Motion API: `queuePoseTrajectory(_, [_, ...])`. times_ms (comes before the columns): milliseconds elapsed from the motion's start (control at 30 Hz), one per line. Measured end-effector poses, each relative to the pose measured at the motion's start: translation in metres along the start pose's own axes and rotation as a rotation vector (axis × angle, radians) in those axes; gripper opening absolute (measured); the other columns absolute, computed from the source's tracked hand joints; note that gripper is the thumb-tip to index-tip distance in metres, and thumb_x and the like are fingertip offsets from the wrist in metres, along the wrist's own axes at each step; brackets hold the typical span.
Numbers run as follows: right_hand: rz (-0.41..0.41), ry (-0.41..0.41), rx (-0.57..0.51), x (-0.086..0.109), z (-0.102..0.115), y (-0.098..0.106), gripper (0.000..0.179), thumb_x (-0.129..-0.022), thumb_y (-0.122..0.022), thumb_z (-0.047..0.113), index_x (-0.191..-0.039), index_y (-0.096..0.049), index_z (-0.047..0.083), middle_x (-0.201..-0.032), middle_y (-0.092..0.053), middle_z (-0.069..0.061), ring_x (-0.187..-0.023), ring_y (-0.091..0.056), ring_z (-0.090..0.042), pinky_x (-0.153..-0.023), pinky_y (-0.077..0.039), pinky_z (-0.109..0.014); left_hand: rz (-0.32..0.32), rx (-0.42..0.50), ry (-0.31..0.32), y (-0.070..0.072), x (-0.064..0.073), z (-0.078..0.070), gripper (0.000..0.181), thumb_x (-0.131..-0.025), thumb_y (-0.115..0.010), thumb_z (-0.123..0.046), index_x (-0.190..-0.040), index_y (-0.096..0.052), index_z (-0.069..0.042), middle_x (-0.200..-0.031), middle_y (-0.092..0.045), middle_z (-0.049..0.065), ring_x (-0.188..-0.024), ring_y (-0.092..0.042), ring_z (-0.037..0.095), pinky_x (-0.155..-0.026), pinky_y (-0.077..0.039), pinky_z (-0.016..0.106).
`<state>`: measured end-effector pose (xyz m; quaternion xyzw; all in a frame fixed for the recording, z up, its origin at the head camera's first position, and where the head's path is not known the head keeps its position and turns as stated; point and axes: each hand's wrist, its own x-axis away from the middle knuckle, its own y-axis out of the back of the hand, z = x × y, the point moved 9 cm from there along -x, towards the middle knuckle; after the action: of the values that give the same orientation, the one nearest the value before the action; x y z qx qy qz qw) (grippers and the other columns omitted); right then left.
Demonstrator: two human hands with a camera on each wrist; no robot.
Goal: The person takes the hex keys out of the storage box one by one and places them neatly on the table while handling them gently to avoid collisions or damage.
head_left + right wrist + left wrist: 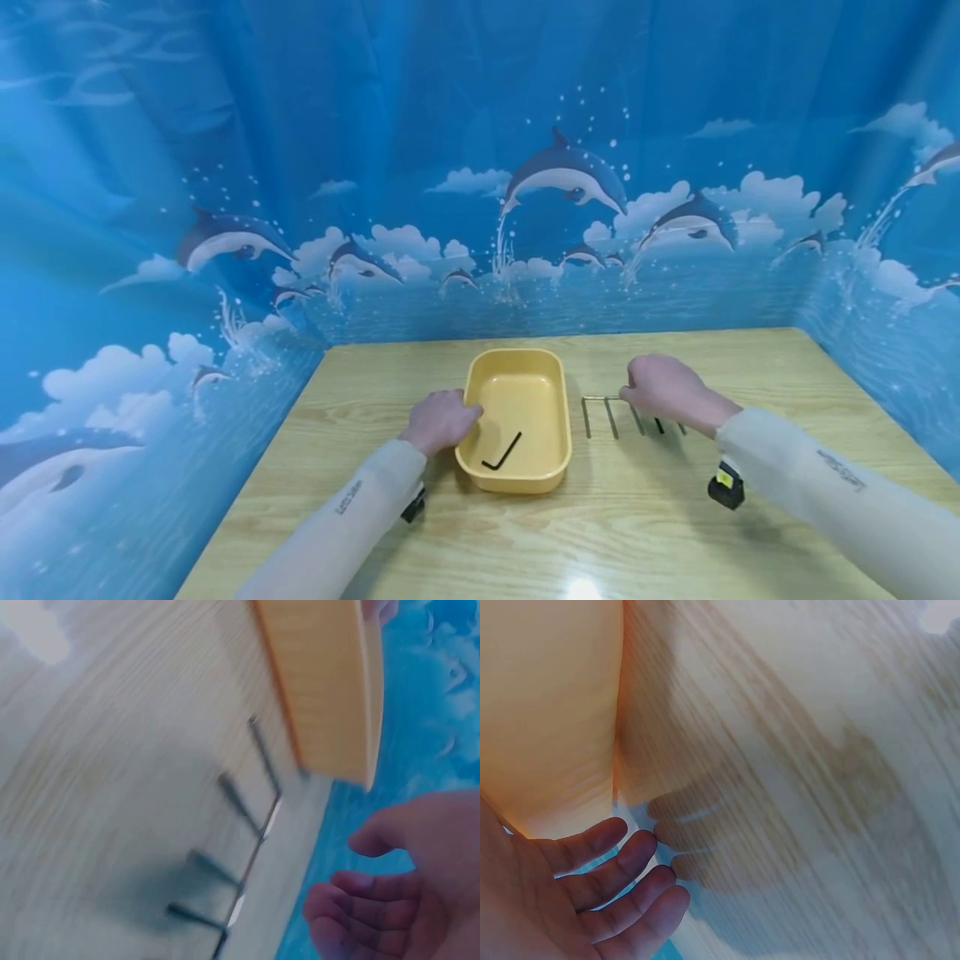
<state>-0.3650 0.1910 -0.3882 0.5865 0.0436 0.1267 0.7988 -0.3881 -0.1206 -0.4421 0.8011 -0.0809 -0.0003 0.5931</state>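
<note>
My left hand [442, 421] holds the left wall of a yellow plastic tray [561, 417], thumb over its rim. In the left wrist view, the other fingers [622, 862] lie along the tray's outside. One black hex key [510, 448] rests on the tray's floor. Right of the tray, several L-shaped hex keys [240, 802] lie in a row, their long legs side by side. Above this row is my right hand [667, 387], hiding part of it. The right wrist view shows its fingers loosely bent, thumb apart, nothing between them.
The light wood-grain table [360, 517] carries the tray and the keys. A blue dolphin-print curtain [420, 167] stands behind the table and along both sides. A dark wrist camera [726, 486] hangs below the right sleeve.
</note>
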Motion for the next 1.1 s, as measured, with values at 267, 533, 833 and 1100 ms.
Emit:
queuePoseTrajectory(267, [-0.008, 0.081, 0.032, -0.008, 0.048, 0.008, 0.034, -0.092, -0.060, 0.018, -0.061, -0.046, 0.016, -0.051, -0.032, 0.006, -0.045, -0.026, -0.011, -0.048, -0.030, -0.027, -0.006, 0.013, 0.003, 0.000, -0.002, 0.001, 0.035, -0.096, -0.048, -0.046, -0.087, -0.064, -0.016, -0.079, -0.062, 0.003, -0.073, -0.059, 0.021, -0.064, -0.046, 0.038])
queuePoseTrajectory(533, [0.056, 0.194, 0.112, -0.018, 0.091, 0.002, 0.020, -0.090, -0.064, 0.020, -0.072, -0.058, 0.015, -0.061, -0.052, 0.002, -0.053, -0.045, -0.014, -0.054, -0.039, -0.029, -0.002, -0.001, -0.002, 0.000, -0.002, 0.000, 0.036, -0.097, -0.047, -0.046, -0.084, -0.063, -0.016, -0.078, -0.061, 0.004, -0.073, -0.059, 0.022, -0.065, -0.046, 0.038])
queuePoseTrajectory(833, [0.131, 0.373, 0.248, -0.025, 0.140, -0.014, 0.010, -0.090, -0.070, 0.026, -0.090, -0.066, 0.017, -0.081, -0.064, 0.004, -0.066, -0.054, -0.012, -0.063, -0.046, -0.033, -0.002, -0.006, 0.008, -0.001, -0.004, 0.002, 0.038, -0.097, -0.047, -0.048, -0.088, -0.064, -0.015, -0.080, -0.062, 0.004, -0.076, -0.059, 0.022, -0.067, -0.047, 0.038])
queuePoseTrajectory(1100, [0.241, 0.513, 0.337, -0.026, 0.175, -0.039, 0.018, -0.087, -0.074, 0.024, -0.104, -0.072, 0.018, -0.095, -0.071, 0.004, -0.077, -0.060, -0.010, -0.073, -0.052, -0.033, -0.010, -0.012, -0.008, -0.001, -0.004, 0.000, 0.036, -0.096, -0.048, -0.046, -0.084, -0.062, -0.015, -0.075, -0.060, 0.004, -0.071, -0.057, 0.021, -0.061, -0.044, 0.036])
